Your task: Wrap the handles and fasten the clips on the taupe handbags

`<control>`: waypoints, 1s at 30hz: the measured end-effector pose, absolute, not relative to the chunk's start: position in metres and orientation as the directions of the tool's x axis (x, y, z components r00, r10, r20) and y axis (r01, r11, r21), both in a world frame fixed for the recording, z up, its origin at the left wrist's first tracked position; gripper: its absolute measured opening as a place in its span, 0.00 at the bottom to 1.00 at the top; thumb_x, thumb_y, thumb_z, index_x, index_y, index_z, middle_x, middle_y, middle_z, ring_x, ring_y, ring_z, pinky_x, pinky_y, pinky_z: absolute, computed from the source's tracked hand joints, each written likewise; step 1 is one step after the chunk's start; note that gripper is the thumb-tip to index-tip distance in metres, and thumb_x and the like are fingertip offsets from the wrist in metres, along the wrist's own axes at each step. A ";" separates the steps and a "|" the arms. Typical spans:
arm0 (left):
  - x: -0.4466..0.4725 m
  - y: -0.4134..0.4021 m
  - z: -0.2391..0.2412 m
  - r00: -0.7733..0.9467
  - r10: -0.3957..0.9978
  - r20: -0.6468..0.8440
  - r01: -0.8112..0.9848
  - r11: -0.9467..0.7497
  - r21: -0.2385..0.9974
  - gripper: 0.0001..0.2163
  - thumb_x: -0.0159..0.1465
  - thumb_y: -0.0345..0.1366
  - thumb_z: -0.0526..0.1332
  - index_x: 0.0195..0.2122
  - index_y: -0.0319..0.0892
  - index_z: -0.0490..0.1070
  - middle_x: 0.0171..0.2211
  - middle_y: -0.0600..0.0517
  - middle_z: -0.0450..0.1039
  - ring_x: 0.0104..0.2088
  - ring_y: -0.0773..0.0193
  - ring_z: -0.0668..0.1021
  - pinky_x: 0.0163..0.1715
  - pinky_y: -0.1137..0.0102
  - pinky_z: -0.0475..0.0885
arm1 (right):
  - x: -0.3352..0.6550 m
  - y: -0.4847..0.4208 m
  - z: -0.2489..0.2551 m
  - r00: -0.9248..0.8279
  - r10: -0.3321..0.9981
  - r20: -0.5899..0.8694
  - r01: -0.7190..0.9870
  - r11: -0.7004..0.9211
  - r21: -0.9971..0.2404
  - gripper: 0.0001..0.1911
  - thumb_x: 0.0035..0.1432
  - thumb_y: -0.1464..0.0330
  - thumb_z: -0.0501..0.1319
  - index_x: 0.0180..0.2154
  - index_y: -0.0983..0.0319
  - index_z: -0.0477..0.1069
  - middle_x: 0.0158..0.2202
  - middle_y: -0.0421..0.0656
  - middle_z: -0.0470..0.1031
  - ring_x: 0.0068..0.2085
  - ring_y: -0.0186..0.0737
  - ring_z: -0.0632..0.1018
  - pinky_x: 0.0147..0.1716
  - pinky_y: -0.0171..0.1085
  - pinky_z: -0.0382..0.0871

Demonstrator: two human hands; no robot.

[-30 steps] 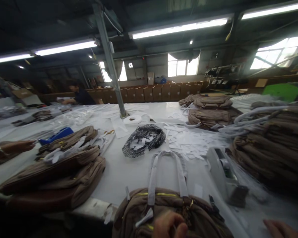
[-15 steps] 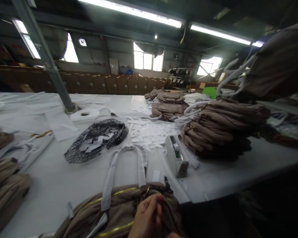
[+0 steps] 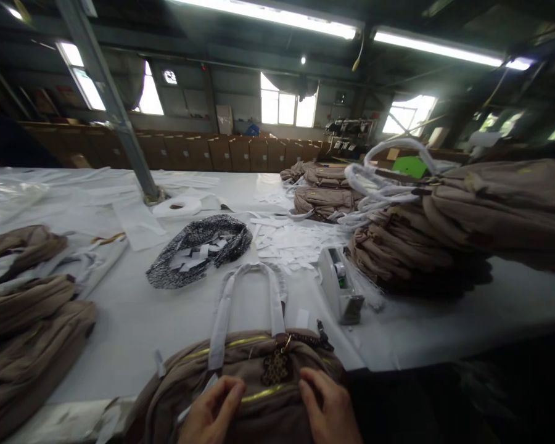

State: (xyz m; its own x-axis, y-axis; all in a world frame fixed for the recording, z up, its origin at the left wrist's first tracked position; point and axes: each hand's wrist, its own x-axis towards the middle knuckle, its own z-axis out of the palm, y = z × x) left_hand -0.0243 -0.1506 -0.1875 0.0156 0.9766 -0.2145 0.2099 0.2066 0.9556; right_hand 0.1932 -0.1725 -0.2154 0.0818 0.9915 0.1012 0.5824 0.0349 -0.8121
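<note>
A taupe fabric handbag (image 3: 254,419) lies before me, with yellow zippers and upright handles (image 3: 222,320) wrapped in white. My left hand (image 3: 213,410) is at the left end of the front zipper (image 3: 263,393), thumb and forefinger closed on the bag's fabric. Near the zipper's right end, my right hand (image 3: 326,407) has its fingers curled against the bag's front. Between the hands hangs a dark, patterned flower-shaped charm (image 3: 275,368) on a gold clasp. A black strap end (image 3: 322,336) sticks up behind the bag's right side.
A tape dispenser (image 3: 340,287) stands beyond the bag, right of a black-and-white cloth ring (image 3: 198,250) holding paper slips. White slips (image 3: 287,240) cover the table's middle. Stacked bags (image 3: 398,246) are at right, more bags (image 3: 32,345) at left. A metal post (image 3: 115,105) rises behind.
My hands have separated; the left now sits left of the charm, uncovering it, and the right is on its other side. At right, a raised bag has come down onto the stack. My view shifted slightly.
</note>
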 end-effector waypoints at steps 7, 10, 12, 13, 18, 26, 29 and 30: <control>0.010 -0.125 -0.192 0.167 0.985 -0.034 0.364 -0.029 0.931 0.13 0.60 0.45 0.57 0.27 0.41 0.72 0.25 0.53 0.73 0.30 0.61 0.74 0.32 0.72 0.68 | 0.169 -0.154 -0.210 0.150 0.985 0.090 0.701 -0.042 -0.712 0.17 0.60 0.64 0.53 0.45 0.64 0.73 0.42 0.53 0.77 0.44 0.52 0.77 0.45 0.45 0.69; 0.022 -0.117 -0.192 0.171 0.985 -0.007 0.309 -0.047 0.950 0.12 0.59 0.43 0.59 0.26 0.40 0.75 0.25 0.52 0.75 0.29 0.60 0.75 0.31 0.71 0.69 | 0.170 -0.147 -0.195 0.170 0.981 0.091 0.682 -0.051 -0.730 0.15 0.61 0.65 0.53 0.43 0.62 0.74 0.40 0.50 0.78 0.41 0.49 0.78 0.42 0.43 0.70; 0.021 -0.111 -0.188 0.119 0.992 -0.047 0.188 0.024 0.982 0.12 0.56 0.43 0.62 0.27 0.39 0.76 0.26 0.51 0.77 0.30 0.60 0.76 0.33 0.71 0.69 | 0.180 -0.141 -0.184 0.166 0.973 0.162 0.699 0.000 -0.715 0.15 0.62 0.66 0.51 0.43 0.61 0.74 0.40 0.49 0.78 0.41 0.47 0.77 0.42 0.42 0.69; 0.019 -0.109 -0.187 0.097 0.992 -0.085 0.117 0.074 0.990 0.12 0.55 0.44 0.63 0.28 0.39 0.77 0.27 0.51 0.78 0.31 0.60 0.76 0.34 0.71 0.70 | 0.186 -0.137 -0.179 0.160 0.965 0.209 0.720 0.031 -0.693 0.15 0.62 0.67 0.51 0.44 0.61 0.73 0.42 0.49 0.77 0.42 0.47 0.76 0.43 0.42 0.68; 0.011 -0.119 -0.203 0.119 0.939 -0.322 -0.176 0.340 0.924 0.17 0.46 0.48 0.70 0.25 0.37 0.76 0.22 0.52 0.76 0.24 0.64 0.75 0.27 0.73 0.68 | 0.209 -0.116 -0.167 -0.080 0.980 0.184 0.778 0.177 -0.603 0.13 0.59 0.69 0.55 0.46 0.60 0.72 0.44 0.46 0.74 0.47 0.45 0.73 0.49 0.43 0.62; 0.021 -0.147 -0.227 -0.030 0.910 -0.414 -0.354 0.378 0.856 0.20 0.40 0.50 0.72 0.25 0.37 0.77 0.23 0.51 0.78 0.27 0.61 0.77 0.32 0.71 0.71 | 0.190 -0.119 -0.137 -0.176 0.984 0.037 0.863 0.172 -0.475 0.09 0.58 0.73 0.53 0.34 0.61 0.72 0.35 0.45 0.71 0.38 0.43 0.73 0.40 0.38 0.64; 0.022 -0.146 -0.217 -0.021 0.895 -0.445 -0.397 0.401 0.826 0.19 0.40 0.48 0.73 0.26 0.38 0.77 0.22 0.52 0.78 0.26 0.63 0.77 0.30 0.73 0.72 | 0.180 -0.142 -0.145 -0.182 0.983 -0.010 0.807 0.144 -0.573 0.12 0.57 0.71 0.54 0.41 0.60 0.72 0.37 0.46 0.73 0.38 0.44 0.74 0.40 0.39 0.65; 0.021 -0.147 -0.215 -0.022 0.895 -0.446 -0.390 0.404 0.828 0.18 0.40 0.48 0.73 0.25 0.38 0.77 0.22 0.52 0.78 0.26 0.62 0.77 0.30 0.73 0.73 | 0.178 -0.150 -0.155 -0.171 0.985 -0.034 0.761 0.110 -0.639 0.14 0.55 0.71 0.55 0.44 0.60 0.71 0.37 0.46 0.73 0.38 0.44 0.74 0.40 0.39 0.65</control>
State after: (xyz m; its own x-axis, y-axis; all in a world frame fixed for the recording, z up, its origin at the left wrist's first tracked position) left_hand 0.0206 -0.1472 -0.2152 -0.0221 0.8945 -0.4464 -0.3896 0.4035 0.8279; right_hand 0.1778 -0.1504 -0.1546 -0.1711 0.9847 -0.0345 0.7611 0.1099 -0.6393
